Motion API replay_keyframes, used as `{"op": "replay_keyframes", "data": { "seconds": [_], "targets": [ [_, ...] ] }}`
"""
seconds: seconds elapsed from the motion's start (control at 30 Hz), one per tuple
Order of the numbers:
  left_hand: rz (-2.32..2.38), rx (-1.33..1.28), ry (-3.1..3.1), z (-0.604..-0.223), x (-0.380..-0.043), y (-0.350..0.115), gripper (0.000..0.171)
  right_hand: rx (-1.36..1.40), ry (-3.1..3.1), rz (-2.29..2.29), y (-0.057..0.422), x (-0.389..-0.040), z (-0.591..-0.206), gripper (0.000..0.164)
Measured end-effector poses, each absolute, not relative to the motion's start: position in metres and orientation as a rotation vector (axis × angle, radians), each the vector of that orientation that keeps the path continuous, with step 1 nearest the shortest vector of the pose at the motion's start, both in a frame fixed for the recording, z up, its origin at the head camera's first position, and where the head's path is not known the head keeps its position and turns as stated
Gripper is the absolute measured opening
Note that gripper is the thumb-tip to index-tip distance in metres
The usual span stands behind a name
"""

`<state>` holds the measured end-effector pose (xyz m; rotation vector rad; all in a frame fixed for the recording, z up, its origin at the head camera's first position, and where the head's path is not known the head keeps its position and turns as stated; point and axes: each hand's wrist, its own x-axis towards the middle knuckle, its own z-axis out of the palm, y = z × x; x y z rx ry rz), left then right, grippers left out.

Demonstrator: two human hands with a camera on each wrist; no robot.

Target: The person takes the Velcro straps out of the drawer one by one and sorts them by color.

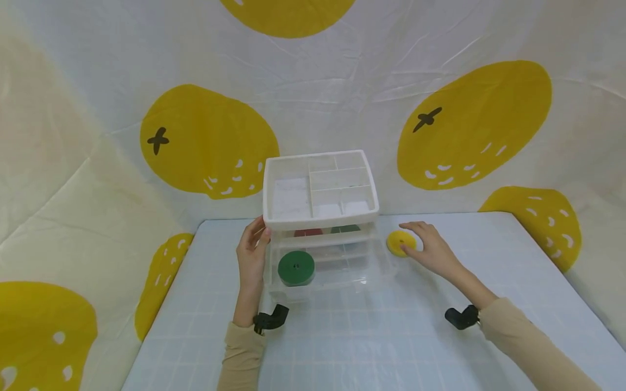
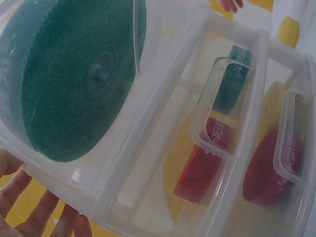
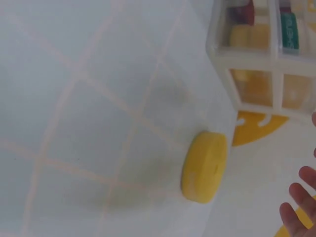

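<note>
Inside the drawer unit (image 1: 321, 224): white capitals on a red roll (image 2: 197, 173) and a small green roll (image 2: 225, 98), too blurred for me to read whole.
My right hand (image 1: 432, 248): thumb and fingers parted wide about the yellow roll (image 1: 397, 245), gripping nothing.
My left hand (image 1: 252, 251): fingers loosely spread against the drawer unit's left side.
Yellow roll: flat on the table (image 1: 367, 342) (hole facing up), right of the drawer unit, its axis upright.

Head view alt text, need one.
A person's right hand is poised at a yellow roll beside a white drawer unit; the left hand touches the unit's left side. A green roll lies in its open drawer.
</note>
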<state>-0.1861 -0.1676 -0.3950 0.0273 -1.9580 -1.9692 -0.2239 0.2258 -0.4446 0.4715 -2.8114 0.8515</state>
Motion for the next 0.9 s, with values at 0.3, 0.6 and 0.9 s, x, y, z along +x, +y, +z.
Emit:
{"op": "replay_keyframes", "data": {
  "seconds": [0.3, 0.6, 0.9],
  "targets": [
    [-1.979, 0.027, -1.946, -0.396, -0.186, -0.168, 0.038, 0.546, -2.754, 0.793, 0.214, -0.208, -0.415, 0.049],
    [-1.959, 0.022, -1.948, -0.402, -0.191, -0.170, 0.038, 0.656, -2.661, 0.730, 0.199, -0.188, -0.375, 0.047],
    [-1.942, 0.024, -1.929, -0.422, -0.203, -0.173, 0.038, 0.819, -2.599, 0.627, 0.183, -0.176, -0.340, 0.048]
  ]
}}
